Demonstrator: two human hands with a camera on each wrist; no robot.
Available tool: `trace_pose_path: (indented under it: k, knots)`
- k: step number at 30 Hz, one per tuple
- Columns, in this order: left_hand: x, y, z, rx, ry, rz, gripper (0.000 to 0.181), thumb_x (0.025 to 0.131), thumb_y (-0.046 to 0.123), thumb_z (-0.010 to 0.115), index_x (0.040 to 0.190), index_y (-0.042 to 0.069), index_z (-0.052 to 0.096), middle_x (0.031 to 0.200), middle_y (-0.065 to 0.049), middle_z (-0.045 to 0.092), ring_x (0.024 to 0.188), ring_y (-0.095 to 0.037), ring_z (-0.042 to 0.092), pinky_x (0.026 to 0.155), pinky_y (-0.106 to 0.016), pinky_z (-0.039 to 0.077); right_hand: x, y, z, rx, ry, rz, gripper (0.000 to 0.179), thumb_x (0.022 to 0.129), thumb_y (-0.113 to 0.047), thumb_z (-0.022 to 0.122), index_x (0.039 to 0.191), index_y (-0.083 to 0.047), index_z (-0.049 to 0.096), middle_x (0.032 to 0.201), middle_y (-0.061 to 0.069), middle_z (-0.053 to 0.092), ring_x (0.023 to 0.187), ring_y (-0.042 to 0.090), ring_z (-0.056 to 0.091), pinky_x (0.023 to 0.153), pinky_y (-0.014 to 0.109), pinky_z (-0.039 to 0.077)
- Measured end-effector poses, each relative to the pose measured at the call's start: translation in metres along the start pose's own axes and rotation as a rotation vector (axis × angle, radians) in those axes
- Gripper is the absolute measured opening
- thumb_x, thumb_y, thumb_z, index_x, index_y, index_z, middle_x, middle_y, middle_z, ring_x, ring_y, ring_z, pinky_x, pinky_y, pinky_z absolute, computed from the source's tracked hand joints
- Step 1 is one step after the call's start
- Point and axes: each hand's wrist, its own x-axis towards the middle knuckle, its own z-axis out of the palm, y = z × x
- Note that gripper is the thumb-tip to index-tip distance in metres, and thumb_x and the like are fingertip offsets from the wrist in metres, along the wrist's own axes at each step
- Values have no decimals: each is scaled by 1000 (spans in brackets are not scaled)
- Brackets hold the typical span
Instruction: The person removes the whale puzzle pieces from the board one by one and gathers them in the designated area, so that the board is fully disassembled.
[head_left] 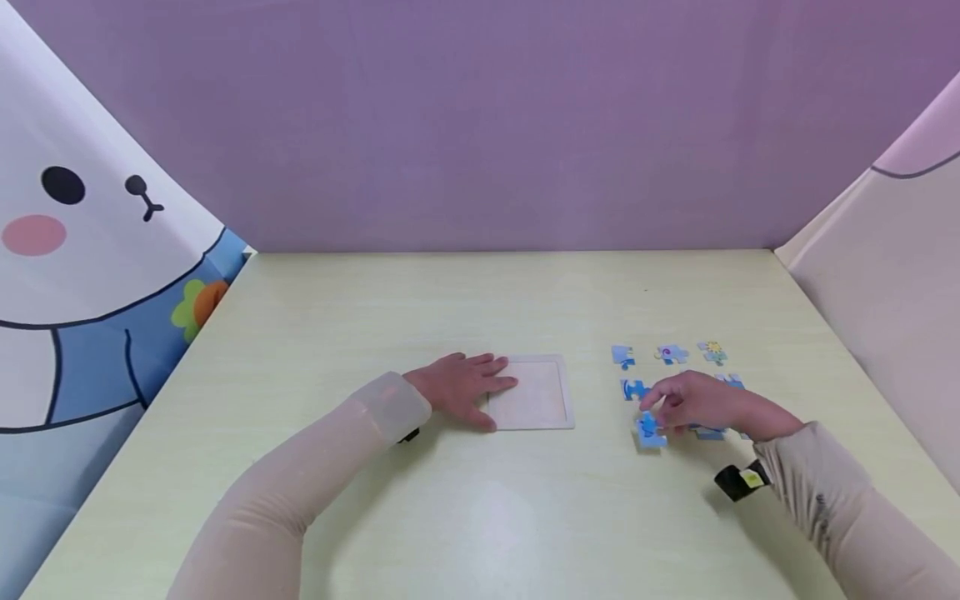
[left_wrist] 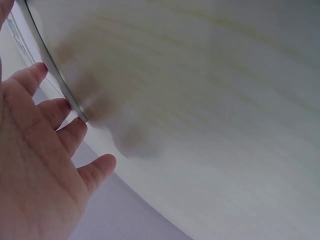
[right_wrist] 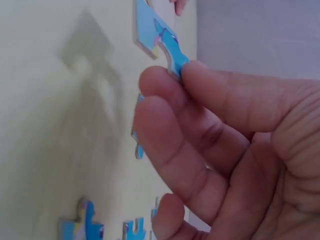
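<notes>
My right hand (head_left: 693, 400) pinches a blue jigsaw puzzle piece (head_left: 649, 432) between thumb and fingertip. The right wrist view has the same puzzle piece (right_wrist: 162, 36) lifted off the table, its shadow falling beside it. With fingers spread, my left hand (head_left: 463, 387) rests at the left edge of a pale square puzzle frame (head_left: 567, 400). In the left wrist view the fingertips (left_wrist: 64, 104) touch the frame's edge (left_wrist: 60, 82). The inside of the frame shows a plain pale base.
Several loose puzzle pieces lie on the right of the table, among them a blue one (head_left: 622, 357), a purple one (head_left: 672, 354) and one with a yellow flower (head_left: 712, 352). Some are partly hidden under the right hand. A purple backdrop (head_left: 480, 125) stands behind the table.
</notes>
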Motion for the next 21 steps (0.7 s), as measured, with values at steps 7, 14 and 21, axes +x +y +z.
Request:
trace_pose_path:
  k: [7,14,21]
  knots:
    - [2,-2,1,-29,3,8,75,89,53,56,153,25,28,160,-4,15,146,-25,12,111,-52,23,-2,7,-5,41,15,31,23,90,2,57,110,12,59,86,9,70,72,23,62,65,32,53]
    - [1,-1,1,-38,6,8,76,88,54,57,152,25,28,159,-4,16,146,-25,13,110,-51,24,-4,7,-4,81,16,48,24,89,3,56,111,13,58,84,7,69,71,23,60,66,31,52]
    - [1,-1,0,-40,10,7,76,88,54,58,152,26,29,159,-3,16,145,-24,14,110,-51,25,-2,12,-3,72,24,35,21,90,4,56,109,12,59,82,7,68,70,22,59,66,31,51]
